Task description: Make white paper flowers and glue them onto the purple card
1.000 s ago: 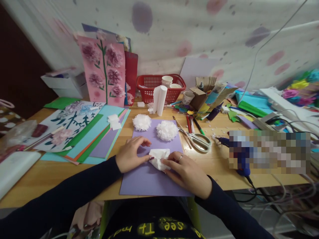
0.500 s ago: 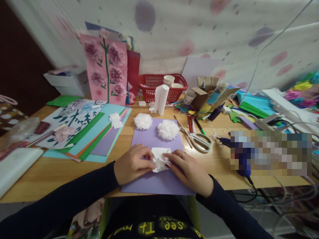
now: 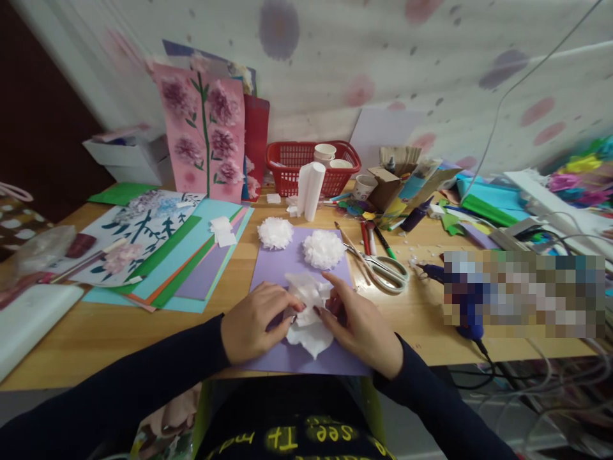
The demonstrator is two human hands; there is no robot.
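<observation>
My left hand (image 3: 256, 322) and my right hand (image 3: 360, 322) both pinch a crumpled piece of white tissue paper (image 3: 309, 310) between their fingertips. The tissue is lifted slightly and spread over a purple sheet of card (image 3: 282, 265) lying on the wooden table (image 3: 421, 319). Two finished white tissue flowers (image 3: 274, 232) (image 3: 324, 248) sit at the far end of that purple sheet, apart from my hands.
Scissors (image 3: 383, 269) and pens lie right of the purple sheet. A blue glue gun (image 3: 445, 287) rests further right. A stack of coloured card (image 3: 182, 262) lies to the left. A red basket (image 3: 311, 166), a white paper roll (image 3: 309, 190) and a pink flower picture (image 3: 204, 131) stand at the back.
The tissue, folded flat under my fingers before, has been pulled open and raised; both hands shifted slightly toward the middle of the purple sheet.
</observation>
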